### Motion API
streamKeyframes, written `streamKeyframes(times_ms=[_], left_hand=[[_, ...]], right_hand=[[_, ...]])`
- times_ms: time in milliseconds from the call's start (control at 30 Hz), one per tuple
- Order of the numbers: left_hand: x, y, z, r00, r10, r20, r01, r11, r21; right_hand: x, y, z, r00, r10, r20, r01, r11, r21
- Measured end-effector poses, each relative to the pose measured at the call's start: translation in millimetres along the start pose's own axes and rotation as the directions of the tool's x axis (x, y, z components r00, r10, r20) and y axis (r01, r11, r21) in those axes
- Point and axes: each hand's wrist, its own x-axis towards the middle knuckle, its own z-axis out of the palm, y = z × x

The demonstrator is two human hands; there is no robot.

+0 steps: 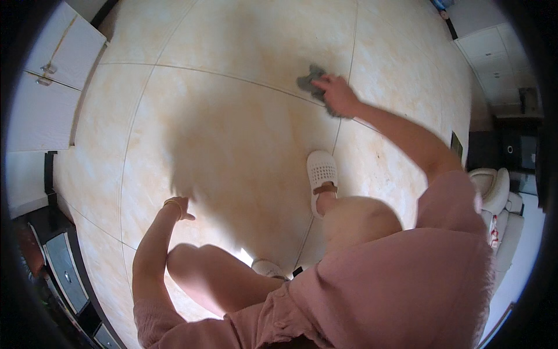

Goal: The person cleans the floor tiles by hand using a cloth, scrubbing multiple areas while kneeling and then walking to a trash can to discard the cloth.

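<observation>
My right hand [339, 94] is stretched out over the tiled floor [226, 144], gripping a dark grey cloth [311, 83] that lies crumpled against the tiles. Part of the cloth shows beneath the palm and wrist. On the other side my left hand [185, 207], with a gold-coloured band at the wrist, hangs in front of my knee and holds nothing; its thumb stands apart from the fingers. A white perforated clog [322, 170] is on one foot, and the other clog [267, 268] shows partly beneath my leg.
White cabinets [43, 109] stand at the left, with a dark drawer unit [65, 272] below them. At the right are more white cabinets [492, 61], a black piece of furniture [484, 148] and a light-coloured sofa [510, 240]. Small dark specks [378, 155] lie on the floor right of the clog.
</observation>
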Motion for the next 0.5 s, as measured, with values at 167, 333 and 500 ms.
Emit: streamKeyframes(times_ms=[167,333,500], left_hand=[[0,68,-116,0.965,0.014,-0.263,-0.004,0.999,0.039],[40,119,-143,0.968,-0.042,-0.246,0.006,0.989,-0.145],[59,149,-202,0.908,-0.218,-0.357,0.158,0.969,-0.189]], right_hand=[[10,-102,124,0.99,-0.14,0.033,0.122,0.937,0.327],[27,-183,171,0.898,-0.439,-0.024,0.435,0.879,0.197],[135,-99,160,0.987,-0.127,-0.098,0.133,0.989,0.058]])
